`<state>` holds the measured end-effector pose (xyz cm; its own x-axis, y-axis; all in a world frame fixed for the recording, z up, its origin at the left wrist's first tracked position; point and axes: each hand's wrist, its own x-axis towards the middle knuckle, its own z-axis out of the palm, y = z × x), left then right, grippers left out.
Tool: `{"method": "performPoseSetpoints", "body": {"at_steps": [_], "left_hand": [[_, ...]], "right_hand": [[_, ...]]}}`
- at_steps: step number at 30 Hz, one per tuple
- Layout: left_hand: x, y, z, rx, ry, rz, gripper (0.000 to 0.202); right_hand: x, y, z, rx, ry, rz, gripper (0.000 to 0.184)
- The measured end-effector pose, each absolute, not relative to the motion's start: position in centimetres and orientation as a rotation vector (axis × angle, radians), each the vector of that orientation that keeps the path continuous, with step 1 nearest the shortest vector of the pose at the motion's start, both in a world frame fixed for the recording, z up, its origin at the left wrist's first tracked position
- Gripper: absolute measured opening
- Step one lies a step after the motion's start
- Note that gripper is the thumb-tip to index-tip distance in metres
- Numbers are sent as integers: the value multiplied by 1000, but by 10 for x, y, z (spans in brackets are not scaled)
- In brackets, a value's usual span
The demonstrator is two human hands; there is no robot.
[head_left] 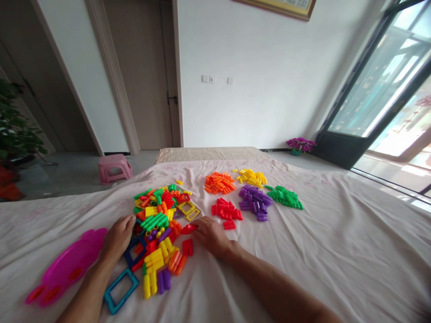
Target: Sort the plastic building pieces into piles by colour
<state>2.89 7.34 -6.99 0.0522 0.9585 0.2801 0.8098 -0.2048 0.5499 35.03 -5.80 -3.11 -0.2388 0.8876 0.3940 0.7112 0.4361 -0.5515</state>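
Observation:
A mixed heap of colourful plastic toy pieces (155,222) lies on the cloth between my hands, with green, yellow, orange, red and purple tubes in it. My right hand (212,235) is at the heap's right side, its fingertips closed on a red tube piece (189,229). At the left edge is my left hand (120,235), fingers curled together beside a dark blue frame (136,250); whatever they may hold is hidden. Another red piece (187,247) lies just below my right fingertips. Yellow frames (190,209) rest at the heap's upper right.
Beyond my right hand are single-colour piles: red (226,211), orange (219,183), yellow (252,177), purple (255,199) and green (286,197). A pink tray (72,258) lies left of my left arm, and a teal frame (108,297) lies nearby. A pink stool (115,168) stands beyond the table.

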Motion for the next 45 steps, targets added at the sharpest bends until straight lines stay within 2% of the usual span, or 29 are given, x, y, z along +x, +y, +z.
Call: {"method": "performPoseSetpoints", "body": {"at_steps": [4,15,17,22,24,27,34,39,45], "left_hand": [[28,74,-71,2084,1809,866,43],[28,76,-73,2072,1817,847,48],[28,75,-74,2069,1817,844,49],[27,75,-75,2071,1811,846,49],[27,75,-75,2077,1805,854,47],[27,75,-74,2087,1797,867,45],[26,76,-75,2089,1804,875,43],[26,77,-77,2092,1808,866,44],[26,78,-76,2093,1803,859,45]], "right_hand": [[373,-53,-23,-1486,-1796,168,22],[432,-45,-11,-1844,-1660,-313,22],[424,-47,-9,-1755,-1718,-283,22],[380,-62,-7,-1366,-2076,58,18],[362,-69,-8,-1266,-2206,134,24],[347,-74,-10,-1222,-2325,178,31],[341,-75,-16,-1164,-2361,284,22],[350,-72,-18,-1276,-2119,220,11],[388,-59,-10,-1528,-1824,-3,14]]}}
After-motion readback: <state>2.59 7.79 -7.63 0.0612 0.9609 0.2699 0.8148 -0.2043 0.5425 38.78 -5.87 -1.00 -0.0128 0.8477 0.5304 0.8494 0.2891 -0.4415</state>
